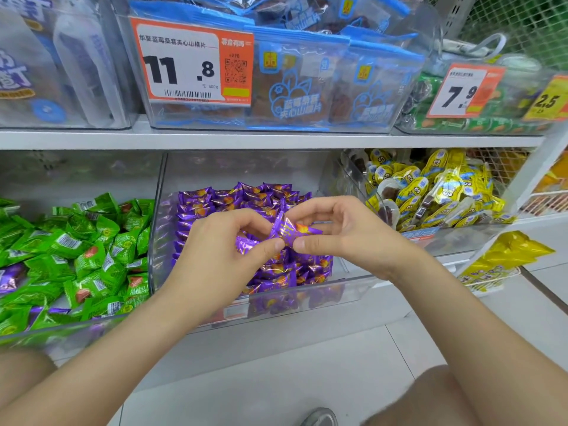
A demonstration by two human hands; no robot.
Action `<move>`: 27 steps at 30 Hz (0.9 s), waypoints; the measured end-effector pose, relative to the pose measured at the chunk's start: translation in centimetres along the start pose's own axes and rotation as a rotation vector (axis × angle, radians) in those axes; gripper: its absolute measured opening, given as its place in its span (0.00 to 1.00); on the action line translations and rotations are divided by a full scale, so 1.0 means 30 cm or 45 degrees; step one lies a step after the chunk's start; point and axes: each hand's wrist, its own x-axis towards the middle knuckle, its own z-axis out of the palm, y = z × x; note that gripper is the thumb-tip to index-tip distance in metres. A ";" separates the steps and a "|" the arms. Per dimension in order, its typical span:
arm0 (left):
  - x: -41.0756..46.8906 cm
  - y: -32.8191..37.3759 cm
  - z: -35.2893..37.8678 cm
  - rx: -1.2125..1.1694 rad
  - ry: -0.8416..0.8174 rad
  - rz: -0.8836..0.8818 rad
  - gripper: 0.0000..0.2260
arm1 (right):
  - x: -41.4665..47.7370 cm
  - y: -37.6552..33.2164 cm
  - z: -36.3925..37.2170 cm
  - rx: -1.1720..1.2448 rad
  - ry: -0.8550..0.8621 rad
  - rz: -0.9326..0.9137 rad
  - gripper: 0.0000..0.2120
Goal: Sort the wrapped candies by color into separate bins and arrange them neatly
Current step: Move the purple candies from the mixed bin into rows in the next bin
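Squarely over the middle bin [155,216], both hands meet on one purple candy [293,232]. The left hand [221,250] pinches the wrapper's near-left edge between thumb and forefinger, the other fingers curled in above it. The right hand [347,232] pinches the right side the same way, thumb below and forefinger on top, so the two thumb tips nearly touch. The candy sits tilted between them, held up clear of the heap. A second purple wrapper shows just under the left fingers, but I cannot tell whether it is held or lies on the pile.

Beneath the hands, the clear middle bin holds the purple candies [215,204], stacked in fairly even rows toward the back and left. To its left, another clear bin [61,332] is full of loosely heaped green candies [83,256] — with a few stray purple ones [12,279] mixed in near its left and front edges. To the right, a third bin holds yellow packets [436,192].

On the shelf above stand clear tubs of blue bags [307,87], with an orange-and-white price tag reading 11.8 [190,63], and another reading 7.9 [461,90] further right. At the far right, a wire basket [485,282] holds more yellow packs.
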 end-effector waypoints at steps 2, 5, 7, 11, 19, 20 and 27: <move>0.000 0.001 0.002 -0.025 -0.041 -0.004 0.05 | -0.004 0.000 -0.003 0.001 -0.055 0.001 0.12; -0.004 0.003 0.011 -0.056 -0.108 -0.026 0.06 | -0.004 0.004 -0.020 -0.165 -0.054 -0.028 0.09; -0.008 0.000 0.018 -0.047 -0.088 -0.048 0.09 | 0.006 0.022 -0.053 -0.514 0.072 -0.031 0.11; -0.003 0.007 0.016 -0.295 -0.127 -0.182 0.07 | 0.016 0.071 -0.092 -0.975 0.096 0.065 0.14; 0.002 -0.021 0.012 -0.457 -0.175 -0.282 0.12 | 0.032 0.096 -0.046 -1.043 -0.042 0.015 0.11; 0.002 -0.024 0.011 -0.467 -0.173 -0.276 0.13 | 0.032 0.097 -0.045 -1.045 -0.063 0.015 0.10; -0.003 0.000 0.007 -0.530 -0.126 -0.304 0.11 | 0.037 0.092 -0.049 -1.187 -0.006 -0.112 0.07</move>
